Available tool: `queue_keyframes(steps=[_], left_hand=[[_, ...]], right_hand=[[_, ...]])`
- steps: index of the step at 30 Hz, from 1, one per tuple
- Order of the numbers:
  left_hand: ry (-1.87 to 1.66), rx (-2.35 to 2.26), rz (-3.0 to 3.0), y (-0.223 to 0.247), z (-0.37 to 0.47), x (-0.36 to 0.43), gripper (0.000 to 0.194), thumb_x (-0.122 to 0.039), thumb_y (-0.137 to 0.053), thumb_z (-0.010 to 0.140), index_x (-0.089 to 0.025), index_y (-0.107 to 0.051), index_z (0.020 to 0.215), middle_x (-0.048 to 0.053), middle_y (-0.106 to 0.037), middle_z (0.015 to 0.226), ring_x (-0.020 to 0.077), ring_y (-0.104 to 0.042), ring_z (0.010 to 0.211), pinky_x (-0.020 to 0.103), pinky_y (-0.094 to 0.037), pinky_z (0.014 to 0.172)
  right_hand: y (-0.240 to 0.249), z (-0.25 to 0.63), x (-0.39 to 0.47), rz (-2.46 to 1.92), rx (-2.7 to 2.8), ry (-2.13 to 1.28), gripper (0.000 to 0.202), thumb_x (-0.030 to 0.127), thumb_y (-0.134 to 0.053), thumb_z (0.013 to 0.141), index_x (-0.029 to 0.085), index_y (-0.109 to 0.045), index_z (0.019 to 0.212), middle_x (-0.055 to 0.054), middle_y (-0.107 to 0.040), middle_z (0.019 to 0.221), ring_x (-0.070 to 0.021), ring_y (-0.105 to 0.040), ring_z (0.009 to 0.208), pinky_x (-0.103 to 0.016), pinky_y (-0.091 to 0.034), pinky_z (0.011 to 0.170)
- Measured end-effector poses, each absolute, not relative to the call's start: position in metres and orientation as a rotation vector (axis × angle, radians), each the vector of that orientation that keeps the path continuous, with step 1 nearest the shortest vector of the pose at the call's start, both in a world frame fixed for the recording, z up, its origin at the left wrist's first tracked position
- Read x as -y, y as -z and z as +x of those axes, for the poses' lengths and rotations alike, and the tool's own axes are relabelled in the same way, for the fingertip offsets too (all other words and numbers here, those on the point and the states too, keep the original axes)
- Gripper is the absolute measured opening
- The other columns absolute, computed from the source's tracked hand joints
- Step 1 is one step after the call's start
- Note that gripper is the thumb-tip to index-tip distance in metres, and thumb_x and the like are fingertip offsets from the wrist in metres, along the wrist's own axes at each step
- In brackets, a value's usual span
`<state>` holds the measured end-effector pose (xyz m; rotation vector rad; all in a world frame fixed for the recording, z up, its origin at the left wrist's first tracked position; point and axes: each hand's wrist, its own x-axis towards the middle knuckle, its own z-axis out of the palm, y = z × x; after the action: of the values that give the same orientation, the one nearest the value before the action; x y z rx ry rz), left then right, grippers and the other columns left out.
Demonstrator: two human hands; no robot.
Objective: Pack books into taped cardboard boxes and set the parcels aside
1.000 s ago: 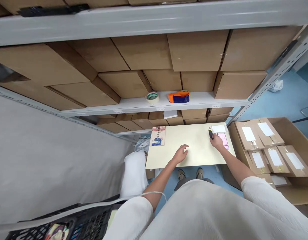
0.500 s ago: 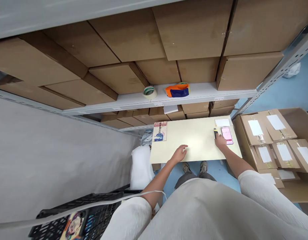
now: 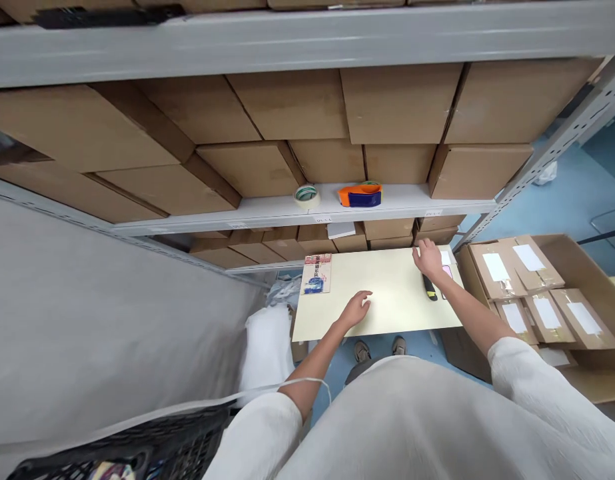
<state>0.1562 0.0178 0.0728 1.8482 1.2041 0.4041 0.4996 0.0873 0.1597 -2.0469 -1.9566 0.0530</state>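
Now then, the right hand (image 3: 428, 259) is out over the far right of the pale board (image 3: 387, 293), close to its back edge, fingers apart and gently bent. Just under its palm lies the black-and-yellow knife (image 3: 429, 288), yellow end towards the person; whether the hand grips it, you can't tell. Over to the left hand (image 3: 356, 309), near the front edge, holding nothing, thumb and fingers apart and loosely curled. Between that hand and the knife runs a broad pale stretch, room enough to slide across. Tight on the right, though: the phone (image 3: 448, 272) is half hidden by the wrist, a white slip (image 3: 444, 257) sits behind it, and the big carton (image 3: 577, 263) stands just beside the board's right edge.

Writing, then! On the board's back left corner, the booklet (image 3: 316, 275) carries a vertical line of dark Chinese characters, the last two apparently 乐队, above a blue picture. White labels (image 3: 547, 313) face up on the boxes in the carton, their print too small to read. Above, on the shelf (image 3: 407, 193), a tape roll (image 3: 310, 201) and an orange-and-blue dispenser (image 3: 360, 195) sit near the front lip, where a small tag (image 3: 323, 219) shows blurred characters.
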Motion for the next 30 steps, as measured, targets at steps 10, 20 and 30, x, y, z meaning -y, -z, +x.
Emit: queue_keyframes(steps=[10, 20, 30], left_hand=[[-0.517, -1.206, 1.808, -0.074, 0.126, -0.023, 0.04, -0.021, -0.054, 0.1, -0.022, -0.07, 0.136, 0.012, -0.07, 0.144, 0.0247, -0.073, 0.121, 0.047, -0.056, 0.114], [-0.537, -1.223, 1.781, -0.076, 0.094, -0.025, 0.04, -0.021, -0.055, 0.099, -0.022, -0.071, 0.136, 0.011, -0.07, 0.143, 0.0244, -0.073, 0.12, 0.045, -0.057, 0.113], [-0.5, -1.108, 1.857, -0.073, 0.119, -0.038, 0.039, -0.021, -0.057, 0.099, -0.024, -0.072, 0.135, 0.01, -0.072, 0.141, 0.0234, -0.074, 0.117, 0.044, -0.058, 0.111]], right_hand=[[-0.284, 0.41, -0.222, -1.617, 2.225, 0.139, 0.06, 0.033, -0.044, 0.105, 0.009, -0.048, 0.16, -0.024, -0.054, 0.157, -0.0424, -0.043, 0.132, -0.055, -0.036, 0.108], [-0.286, 0.393, -0.238, -1.678, 2.227, 0.237, 0.046, 0.028, -0.046, 0.105, 0.013, -0.066, 0.143, -0.023, -0.068, 0.131, -0.0402, -0.043, 0.119, -0.053, -0.033, 0.1], [-0.282, 0.421, -0.13, -1.638, 2.164, 0.264, 0.041, 0.025, -0.045, 0.106, 0.018, -0.067, 0.14, -0.018, -0.069, 0.132, -0.0373, -0.046, 0.12, -0.048, -0.036, 0.096]])
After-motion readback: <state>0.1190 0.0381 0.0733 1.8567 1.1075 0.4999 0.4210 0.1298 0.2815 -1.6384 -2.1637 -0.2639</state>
